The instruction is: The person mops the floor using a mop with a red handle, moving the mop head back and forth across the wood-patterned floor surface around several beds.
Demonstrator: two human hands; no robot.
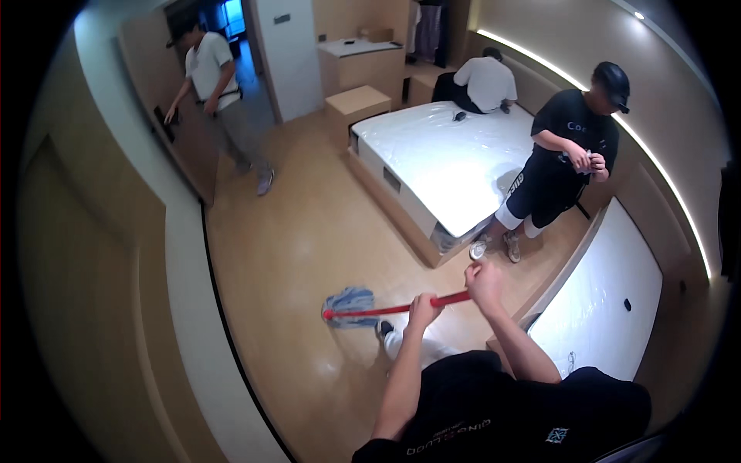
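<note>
A string mop with a red handle [370, 311] slants across the lower middle of the view. My left hand [425, 311] is wrapped around the middle of the handle. Closer to its upper end, my right hand [485, 282] grips the same pole. The blue-grey mop head [352, 305] lies spread on the wood-look floor [278, 254], to the left of my shoe [383, 330]. Both hands are in front of my dark shirt, and the fingers' undersides are hidden.
A plastic-wrapped mattress [428, 150] on a wooden bed base stands ahead; a second mattress [608, 301] lies at right. One person [573, 139] stands between them, another [486, 84] sits on the far bed, and a third [214, 87] holds the door handle at left.
</note>
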